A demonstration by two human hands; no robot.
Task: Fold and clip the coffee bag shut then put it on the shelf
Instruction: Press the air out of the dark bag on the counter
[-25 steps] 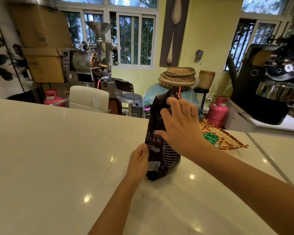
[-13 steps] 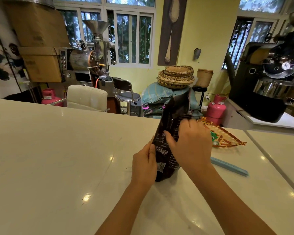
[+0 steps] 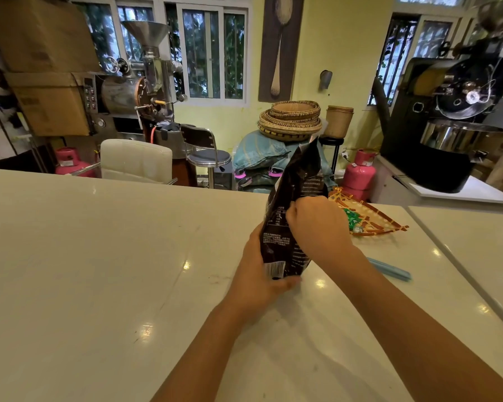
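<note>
Left hand grip: the left hand [image 3: 257,281] is wrapped around the lower end of the coffee bag [image 3: 292,211], fingers curled under its base beside the barcode patch.
Right hand grip: the right hand [image 3: 317,226] is closed in a fist on the bag's right side, about halfway up, pinching the dark foil.
Coffee bag: dark brown with pale print, held tilted so its top leans away and to the right; the top is unfolded and points up; whether the base touches the countertop cannot be told.
Clip: a long pale blue clip [image 3: 389,269] lies flat on the countertop just right of the right forearm, free of both hands.
Woven tray: a flat orange-and-brown tray [image 3: 372,220] sits behind the bag, near the far edge.
Countertop: glossy cream [image 3: 99,256], the bag over its middle-right part.
</note>
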